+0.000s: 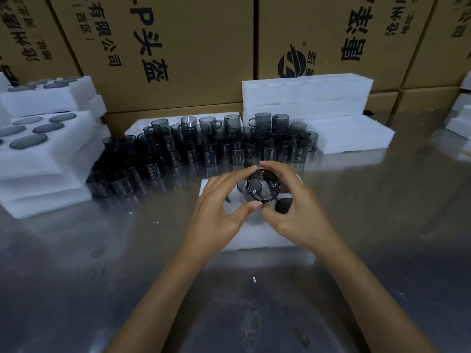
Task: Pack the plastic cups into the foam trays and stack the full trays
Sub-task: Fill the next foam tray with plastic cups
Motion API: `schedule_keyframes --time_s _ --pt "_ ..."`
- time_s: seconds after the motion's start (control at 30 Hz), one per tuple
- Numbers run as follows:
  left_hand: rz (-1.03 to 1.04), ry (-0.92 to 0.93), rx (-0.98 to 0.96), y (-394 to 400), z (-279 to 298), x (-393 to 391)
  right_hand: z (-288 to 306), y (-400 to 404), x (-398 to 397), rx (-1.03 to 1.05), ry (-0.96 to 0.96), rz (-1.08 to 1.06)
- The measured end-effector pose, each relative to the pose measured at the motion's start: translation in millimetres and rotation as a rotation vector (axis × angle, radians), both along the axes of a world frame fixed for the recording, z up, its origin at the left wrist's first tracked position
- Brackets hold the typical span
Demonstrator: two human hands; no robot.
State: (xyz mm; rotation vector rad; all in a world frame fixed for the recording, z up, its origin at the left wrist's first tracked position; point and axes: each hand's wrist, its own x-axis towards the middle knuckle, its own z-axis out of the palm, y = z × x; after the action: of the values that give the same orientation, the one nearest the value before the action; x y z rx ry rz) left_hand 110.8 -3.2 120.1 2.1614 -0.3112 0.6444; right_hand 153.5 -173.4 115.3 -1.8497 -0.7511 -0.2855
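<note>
Steel bench [102,250], boxes [178,47] behind: both hands [257,205] pinch one cup [263,185] over the foam tray [254,238] at bench centre; tilted entry could jam it against the pocket edge.

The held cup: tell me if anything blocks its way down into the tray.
Nothing visible does. Both hands hold the cup just above the tray; a seated cup lies beside it.

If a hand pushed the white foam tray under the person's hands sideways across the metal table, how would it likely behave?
The foam tray looks light and would probably slide easily, since the metal table appears smooth and shiny. Being soft-looking foam, it may flex or dent under a firm push. Low and flat, it seems unlikely to tip.
</note>
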Motion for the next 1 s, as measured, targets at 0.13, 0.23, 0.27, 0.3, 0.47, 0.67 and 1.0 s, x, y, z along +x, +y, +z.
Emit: schedule_keyframes --time_s 0.13,0.23,0.27,0.3,0.47,0.67,1.0 --pt "0.002 0.045 -0.008 3 2 0 1 -5 2 -0.025 0.084 0.025" --pt "-0.008 0.097 -0.021 7 4 -1 0 -8 4 -0.059 0.151 0.045" --pt "-0.015 0.113 -0.021 9 5 -1 0 -8 4 -0.075 0.166 0.059" --pt "-0.021 0.128 -0.022 11 5 -1 0 -7 4 -0.090 0.177 0.070" --pt "-0.015 0.165 -0.020 15 6 1 2 -7 2 -0.127 0.184 0.104" --pt "-0.007 0.180 -0.020 16 6 0 5 -15 7 -0.127 0.186 0.067" --pt "0.008 0.186 0.095 19 3 0 4 -21 11 -0.250 0.205 0.013"
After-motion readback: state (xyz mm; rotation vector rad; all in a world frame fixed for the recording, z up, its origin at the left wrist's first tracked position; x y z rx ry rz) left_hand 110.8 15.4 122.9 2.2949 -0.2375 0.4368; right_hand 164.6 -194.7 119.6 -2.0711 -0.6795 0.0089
